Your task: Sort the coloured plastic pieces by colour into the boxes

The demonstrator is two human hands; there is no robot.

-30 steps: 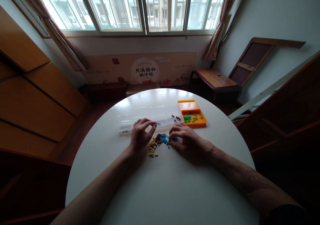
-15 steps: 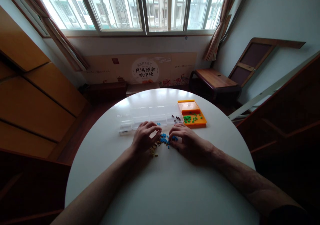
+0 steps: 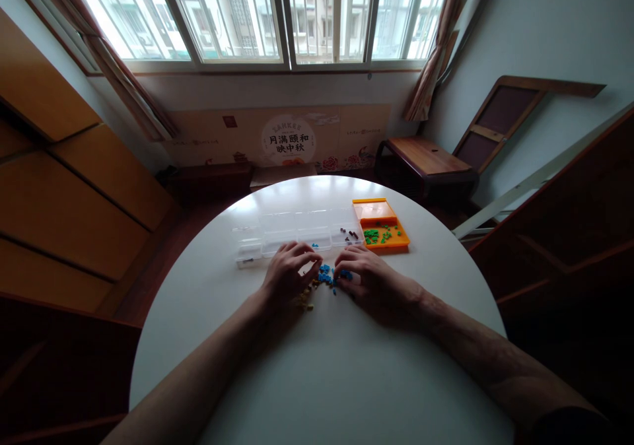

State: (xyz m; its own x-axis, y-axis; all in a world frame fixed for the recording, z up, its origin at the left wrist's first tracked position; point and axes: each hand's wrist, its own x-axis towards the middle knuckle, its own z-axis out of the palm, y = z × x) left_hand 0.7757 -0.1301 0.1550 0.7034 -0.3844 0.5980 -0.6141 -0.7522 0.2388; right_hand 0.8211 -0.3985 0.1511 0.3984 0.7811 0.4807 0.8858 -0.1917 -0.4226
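Observation:
A loose heap of small blue building bricks (image 3: 325,274) lies on the table between my two hands. Beside it, nearer to me, are yellowish-brown bricks (image 3: 306,298), partly under my left hand. My left hand (image 3: 288,270) is curled at the heap's left edge, thumb and forefinger drawn together; whatever they pinch is too small to see. From the other side my right hand (image 3: 365,272) reaches in, its fingers bent and its tips closed at the blue bricks. What sits between those tips is hidden.
Behind my hands stands a clear plastic compartment box (image 3: 296,226) with a few blue and dark pieces inside. Joining its right end is an open orange case (image 3: 403,241) holding green bricks (image 3: 371,235). Everything rests on a round white table (image 3: 356,379).
Both hands stay nearly in place over the heap, with only slight finger movement. The bricks and boxes look the same.

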